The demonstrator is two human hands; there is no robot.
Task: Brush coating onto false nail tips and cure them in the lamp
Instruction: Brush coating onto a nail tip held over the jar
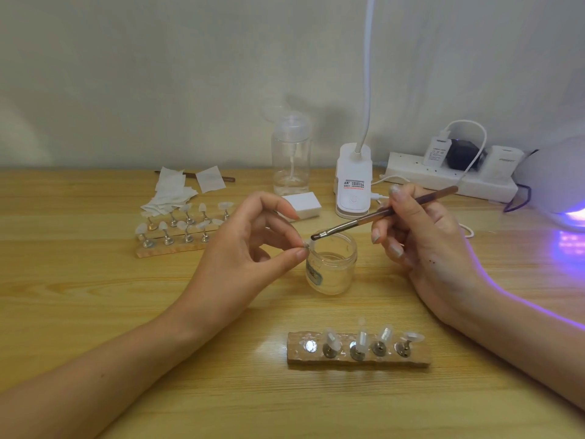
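- The left hand (250, 245) pinched a single false nail tip (311, 245) between thumb and a fingertip, the other fingers loosely curled clear of it.
- The tip sat at the very ends of those fingers, just above the left rim of the open glass jar (335, 274).
- The right hand (424, 245) gripped the brush (364, 217) like a pen, fingers curled round the handle near its middle.
- The brush's long axis ran down and to the left from the right fingers, so the bristles met, or all but met, the tip from its right and upper side; actual contact was too fine to judge.
- Of the two hands, the left was right on the tip, and the right reached it only through the brush.
- Coating seemed under way, so the stroke probably called for a short pull along the tip while the left pinch held firm.
- Nearer than both hands, the wooden stand (421, 359) held four tips and showed one bare metal seat at its left end.
- The curing lamp (563, 185) glowed violet well to the right of the right fingers.
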